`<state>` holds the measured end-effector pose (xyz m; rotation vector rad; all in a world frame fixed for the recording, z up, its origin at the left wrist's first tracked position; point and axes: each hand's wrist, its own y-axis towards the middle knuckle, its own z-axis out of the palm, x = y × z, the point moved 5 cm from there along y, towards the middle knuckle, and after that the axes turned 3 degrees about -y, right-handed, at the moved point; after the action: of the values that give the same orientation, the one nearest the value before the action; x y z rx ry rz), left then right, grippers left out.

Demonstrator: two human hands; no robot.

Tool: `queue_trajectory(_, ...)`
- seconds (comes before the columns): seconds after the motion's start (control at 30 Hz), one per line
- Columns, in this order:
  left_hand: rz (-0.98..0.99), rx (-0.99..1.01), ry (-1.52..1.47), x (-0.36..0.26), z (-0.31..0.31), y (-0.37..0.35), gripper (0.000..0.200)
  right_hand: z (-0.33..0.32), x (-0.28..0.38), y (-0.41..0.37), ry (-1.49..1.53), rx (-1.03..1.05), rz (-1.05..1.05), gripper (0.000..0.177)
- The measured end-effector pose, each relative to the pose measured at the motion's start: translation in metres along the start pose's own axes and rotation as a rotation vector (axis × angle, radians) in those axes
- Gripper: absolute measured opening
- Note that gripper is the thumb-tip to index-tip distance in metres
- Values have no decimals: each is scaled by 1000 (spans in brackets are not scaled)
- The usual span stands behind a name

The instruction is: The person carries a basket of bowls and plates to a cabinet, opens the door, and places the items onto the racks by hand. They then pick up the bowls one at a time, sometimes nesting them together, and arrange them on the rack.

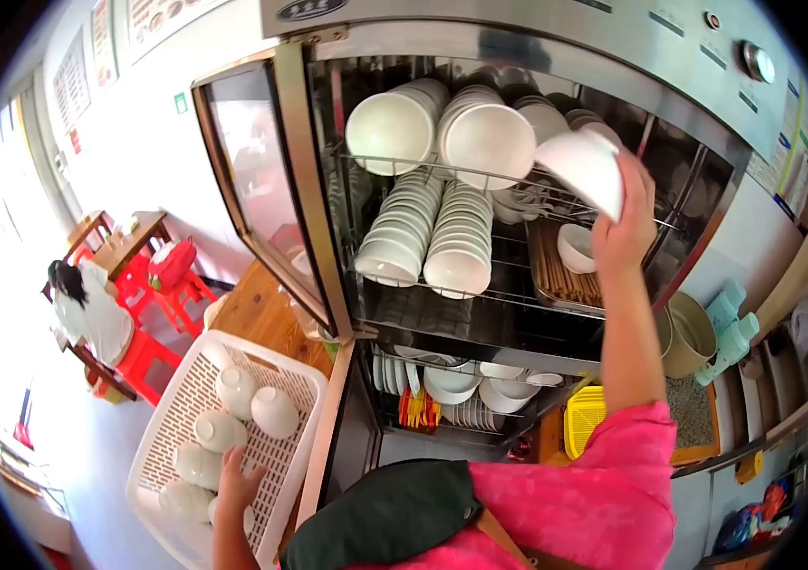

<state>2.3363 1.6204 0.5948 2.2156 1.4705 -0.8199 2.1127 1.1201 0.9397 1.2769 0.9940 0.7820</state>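
Observation:
In the upper right of the head view, my right hand (pixel 626 214) grips a white bowl (pixel 579 169), tilted on its side in front of the cabinet's upper rack (pixel 404 163). Large white bowls (pixel 391 133) lie nested in rows on that rack. My left hand (pixel 239 483) is over the white plastic basket (pixel 305 380), its fingers apart beside several small white bowls (pixel 220 430). Part of a bowl by that hand is hidden behind it.
Rows of small bowls (pixel 391 249) fill the middle shelf, beside a tray of chopsticks (pixel 556 271). The open glass door (pixel 257 171) stands between basket and cabinet. Plates and red-yellow utensils (pixel 418 410) sit below. A person (pixel 95 309) sits on a red stool at far left.

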Motion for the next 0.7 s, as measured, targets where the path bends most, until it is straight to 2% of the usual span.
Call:
queue_trajectory(0.03, -101, -11, 84, 28, -1, -9, 60, 3, -13, 11, -63, 25, -29, 47)
queue_trajectory(0.13, -442, 47, 235, 128, 8, -40, 66, 42, -58, 28, -269, 300, -15, 37)
queue_trajectory(0.2, -481, -185, 336, 126, 2, -71, 59, 81, -82, 40, -354, 562, 47, 36)
queue_trajectory(0.23, -476, -189, 342, 132, 7, -76, 59, 104, -96, 44, -323, 615, 51, 37)
queue_trajectory(0.3, -494, -269, 579, 138, 9, -80, 66, 138, -111, 51, -292, 663, 61, 39)
queue_trajectory(0.37, -468, -260, 565, 131, 9, -73, 62, 168, -124, 47, -343, 990, 259, 43)
queue_trajectory(0.4, -446, -251, 551, 126, 7, -67, 58, 182, -136, 46, -340, 982, 263, 43)
queue_trajectory(0.47, -406, -234, 524, 117, -1, -53, 50, 211, -149, 32, -210, 1130, 219, 49)
queue_trajectory(0.5, -387, -226, 512, 112, -6, -45, 46, 216, -149, 33, -208, 1088, 120, 55)
queue_trajectory(0.53, -366, -217, 502, 107, -13, -35, 42, 221, -154, 32, -202, 1081, 126, 55)
queue_trajectory(0.57, -139, -365, 342, 91, -16, -9, 26, 214, -148, 34, -205, 1128, 241, 53)
queue_trajectory(0.6, -35, -288, -13, 21, -30, 17, 20, 213, -144, 33, -205, 1179, 348, 50)
queue_trajectory(0.63, 135, -310, -48, -61, -46, 35, 16, 217, -144, 32, -196, 1183, 338, 50)
queue_trajectory(0.7, 484, -350, -93, -218, -75, 55, 13, 220, -157, 23, 0, 1237, 650, 45)
